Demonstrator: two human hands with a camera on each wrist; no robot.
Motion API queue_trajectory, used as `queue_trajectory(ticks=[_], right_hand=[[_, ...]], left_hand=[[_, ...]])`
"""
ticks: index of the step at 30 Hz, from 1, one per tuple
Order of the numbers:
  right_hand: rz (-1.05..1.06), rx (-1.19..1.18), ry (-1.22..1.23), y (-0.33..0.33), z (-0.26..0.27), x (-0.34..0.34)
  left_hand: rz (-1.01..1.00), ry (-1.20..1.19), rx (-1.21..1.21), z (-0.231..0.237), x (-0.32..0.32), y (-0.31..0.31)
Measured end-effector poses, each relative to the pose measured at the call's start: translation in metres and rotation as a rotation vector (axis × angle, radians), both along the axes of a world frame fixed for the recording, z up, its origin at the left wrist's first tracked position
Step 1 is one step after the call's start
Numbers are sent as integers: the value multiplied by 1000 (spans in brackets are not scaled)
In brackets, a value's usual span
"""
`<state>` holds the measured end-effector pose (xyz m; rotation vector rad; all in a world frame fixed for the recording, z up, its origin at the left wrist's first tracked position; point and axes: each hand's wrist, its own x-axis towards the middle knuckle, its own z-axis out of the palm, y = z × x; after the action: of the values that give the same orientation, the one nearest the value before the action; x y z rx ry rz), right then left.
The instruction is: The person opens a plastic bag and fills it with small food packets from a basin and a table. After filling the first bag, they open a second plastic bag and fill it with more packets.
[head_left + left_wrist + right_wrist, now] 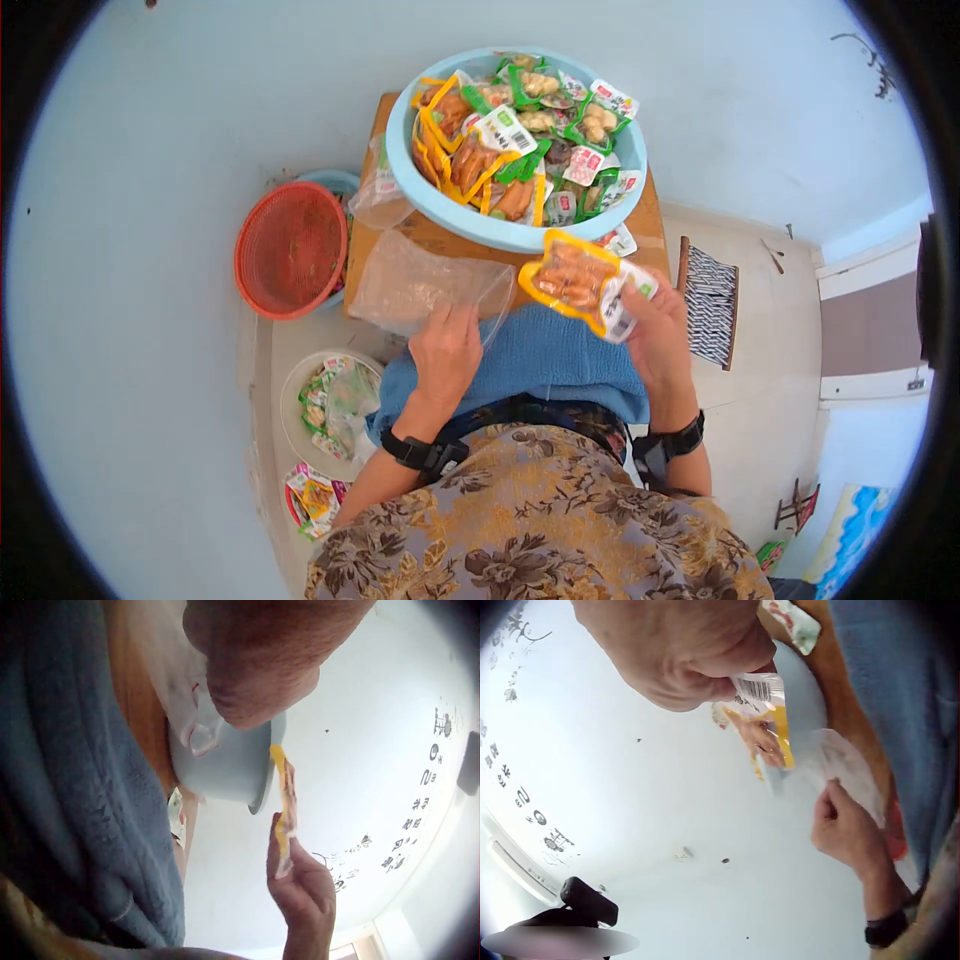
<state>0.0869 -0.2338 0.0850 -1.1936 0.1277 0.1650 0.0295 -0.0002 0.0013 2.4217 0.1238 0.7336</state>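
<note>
My right hand (660, 325) pinches the white end of a yellow-edged snack packet (575, 280), with brown pieces of food showing through its clear window. The packet is tilted in front of the basin; in the right wrist view the packet (761, 739) shows a barcode near the fingers. A clear plastic bag (400, 285) lies on the wooden table to the left, and my left hand (447, 350) pinches its near edge between thumb and fingers. Beyond both hands stands a light blue basin (460, 232) heaped with yellow-edged and green-edged packets.
The basin stands on a wooden table (655, 225). A red colander (290, 250) sits over a blue tub at the left. Below it, a pale bucket (290, 400) holds packets and a plastic bag. A blue cloth (540, 350) covers the lap. A woven stool (710, 300) stands right.
</note>
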Motion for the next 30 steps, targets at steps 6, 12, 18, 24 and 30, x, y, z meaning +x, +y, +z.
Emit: queue_trajectory(ticks=[6,12,18,24,30], right_hand=[[116,134,241,-1,-42,-45],[176,227,317,19,-52,-49],[232,247,357,43,-74,-41],[401,384,377,67,-109,-24],[331,540,663,82,-177,-15]], left_hand=[[-16,-42,-63,7,2,-10],[-68,-57,-82,7,3,-17],[-158,13,-89,9,1,-25],[-250,-50,-58,5,1,-33],[-259,-28,-45,-8,0,-36]])
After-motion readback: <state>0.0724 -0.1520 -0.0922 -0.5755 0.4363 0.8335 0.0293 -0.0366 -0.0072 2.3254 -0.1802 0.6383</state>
